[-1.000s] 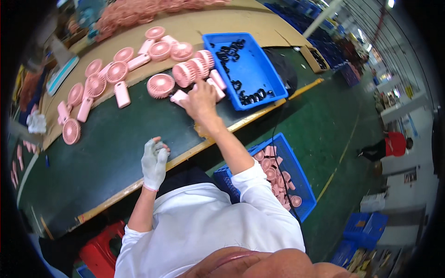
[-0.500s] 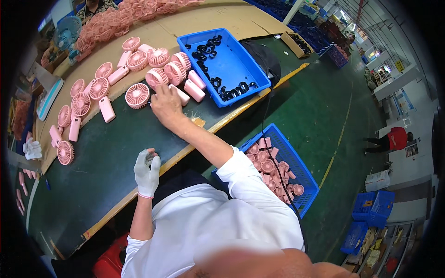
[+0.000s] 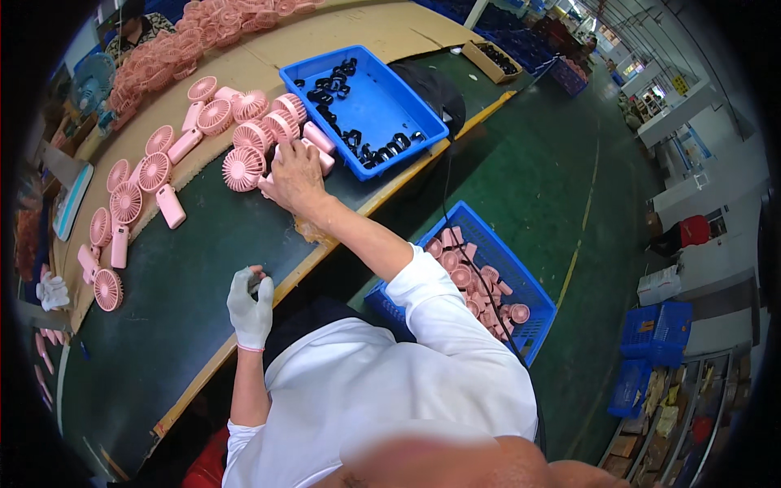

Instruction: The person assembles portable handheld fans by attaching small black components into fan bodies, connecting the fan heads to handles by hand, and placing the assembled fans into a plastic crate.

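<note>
We see the right hand (image 3: pixel 294 175) reaching out over the green worktop (image 3: pixel 171 293), fingers spread and resting on a pink handheld fan (image 3: pixel 244 168) that lies flat near the worktop's far edge, beside a cluster of like fans (image 3: pixel 244 114). Whether the fingers clamp the fan's handle we cannot tell — the hand covers it. The left hand (image 3: pixel 250 305), in a white glove, sits near the worktop's near edge, fingers curled together — on what, if anything, we cannot tell. Just right of the fan stands a blue tray (image 3: pixel 390 102) of small black parts (image 3: pixel 382 146). Off the worktop's near edge, a blue crate (image 3: pixel 529 297) holds more pink pieces.
</note>
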Action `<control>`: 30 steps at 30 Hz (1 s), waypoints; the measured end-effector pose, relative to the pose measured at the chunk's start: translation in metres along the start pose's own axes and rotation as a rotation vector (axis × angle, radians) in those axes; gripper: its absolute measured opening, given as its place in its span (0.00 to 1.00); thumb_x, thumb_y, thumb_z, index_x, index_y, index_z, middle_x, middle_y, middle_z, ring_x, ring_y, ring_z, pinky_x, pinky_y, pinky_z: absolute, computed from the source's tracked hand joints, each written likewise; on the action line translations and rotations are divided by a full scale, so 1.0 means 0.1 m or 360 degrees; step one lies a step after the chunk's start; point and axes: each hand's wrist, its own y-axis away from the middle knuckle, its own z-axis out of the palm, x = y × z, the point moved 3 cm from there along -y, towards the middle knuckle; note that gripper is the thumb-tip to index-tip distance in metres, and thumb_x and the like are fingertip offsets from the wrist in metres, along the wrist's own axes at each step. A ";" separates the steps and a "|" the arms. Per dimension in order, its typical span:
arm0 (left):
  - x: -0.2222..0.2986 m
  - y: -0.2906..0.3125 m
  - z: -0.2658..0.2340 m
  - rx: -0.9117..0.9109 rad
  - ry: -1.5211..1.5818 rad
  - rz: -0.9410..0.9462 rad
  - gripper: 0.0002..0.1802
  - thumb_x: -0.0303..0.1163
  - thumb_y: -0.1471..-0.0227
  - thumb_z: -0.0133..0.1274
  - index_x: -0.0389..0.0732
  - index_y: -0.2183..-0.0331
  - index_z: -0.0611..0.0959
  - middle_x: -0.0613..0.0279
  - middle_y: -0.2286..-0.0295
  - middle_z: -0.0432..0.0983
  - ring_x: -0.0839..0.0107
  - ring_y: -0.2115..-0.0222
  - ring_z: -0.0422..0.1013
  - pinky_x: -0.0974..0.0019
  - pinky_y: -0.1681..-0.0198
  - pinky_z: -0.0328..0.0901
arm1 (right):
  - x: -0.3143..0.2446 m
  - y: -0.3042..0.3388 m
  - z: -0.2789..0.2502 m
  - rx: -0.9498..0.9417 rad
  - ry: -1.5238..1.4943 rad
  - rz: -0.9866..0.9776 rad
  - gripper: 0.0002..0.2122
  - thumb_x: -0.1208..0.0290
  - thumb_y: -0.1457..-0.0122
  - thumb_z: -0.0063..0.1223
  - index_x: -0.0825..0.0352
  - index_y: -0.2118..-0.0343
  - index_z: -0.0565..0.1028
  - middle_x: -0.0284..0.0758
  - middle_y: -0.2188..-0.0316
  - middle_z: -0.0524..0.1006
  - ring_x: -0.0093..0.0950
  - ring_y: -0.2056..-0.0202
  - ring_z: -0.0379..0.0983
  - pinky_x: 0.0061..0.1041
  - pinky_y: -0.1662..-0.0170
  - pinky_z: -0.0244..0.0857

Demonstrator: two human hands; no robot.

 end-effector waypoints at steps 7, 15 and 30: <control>0.11 -0.03 0.03 0.0050 0.0015 0.0082 0.11 0.28 0.52 0.56 0.36 0.64 0.77 0.57 0.72 0.74 0.71 0.73 0.73 0.71 0.67 0.67 | 0.19 -0.02 0.00 -0.0044 -0.0011 0.0192 0.27 0.44 0.63 0.65 0.63 0.67 0.78 0.48 0.57 0.67 0.47 0.51 0.62 0.47 0.51 0.57; 0.08 -0.06 -0.05 -0.0005 -0.0041 0.0057 0.12 0.29 0.54 0.57 0.35 0.66 0.77 0.57 0.74 0.73 0.71 0.76 0.74 0.71 0.69 0.68 | 0.14 -0.27 0.06 -0.0692 -0.0197 0.0174 0.40 0.50 0.70 0.71 0.67 0.52 0.69 0.55 0.50 0.60 0.56 0.51 0.60 0.55 0.53 0.61; 0.15 0.05 -0.07 0.0059 -0.0044 -0.0040 0.15 0.39 0.54 0.56 0.36 0.68 0.80 0.52 0.71 0.76 0.57 0.72 0.75 0.61 0.65 0.69 | 0.25 -0.36 0.26 -0.0893 -0.0211 -0.0182 0.39 0.51 0.68 0.70 0.77 0.56 0.72 0.54 0.60 0.75 0.48 0.58 0.73 0.39 0.52 0.66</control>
